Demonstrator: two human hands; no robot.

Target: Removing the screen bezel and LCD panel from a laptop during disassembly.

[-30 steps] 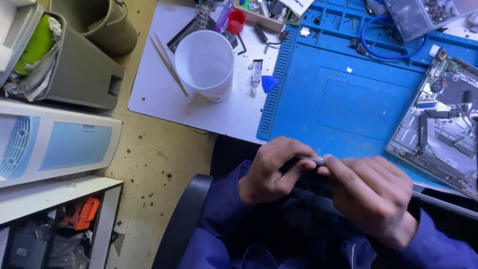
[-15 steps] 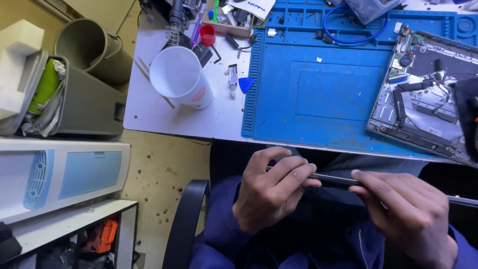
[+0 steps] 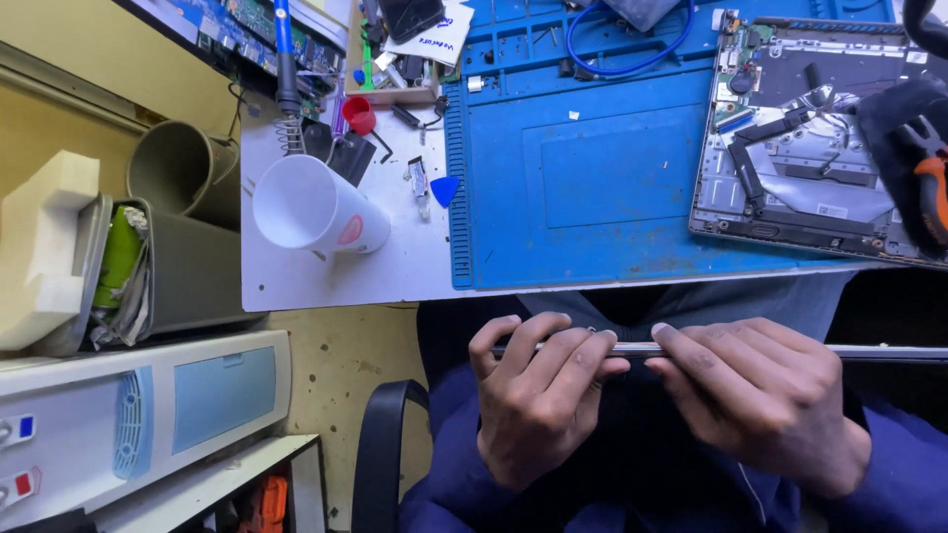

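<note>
My left hand (image 3: 538, 400) and my right hand (image 3: 760, 395) both grip a thin flat silver panel (image 3: 889, 351), seen edge-on, over my lap below the table edge. The fingers of both hands curl over its near edge. The panel runs out past the right side of the view. On the table above lies an opened laptop base (image 3: 790, 178) with its inner parts exposed, on a blue work mat (image 3: 592, 197).
A white cup (image 3: 311, 212) lies tilted at the table's left, near a blue pick (image 3: 445, 190), a red cap (image 3: 357, 114) and a soldering iron (image 3: 286, 59). A grey bin (image 3: 183, 257) and white appliance (image 3: 138, 415) stand left. A black chair arm (image 3: 380, 444) is below.
The view has shifted so the table sits higher and further right. My hands have spread apart along the thin panel's edge, still holding it over my lap.
</note>
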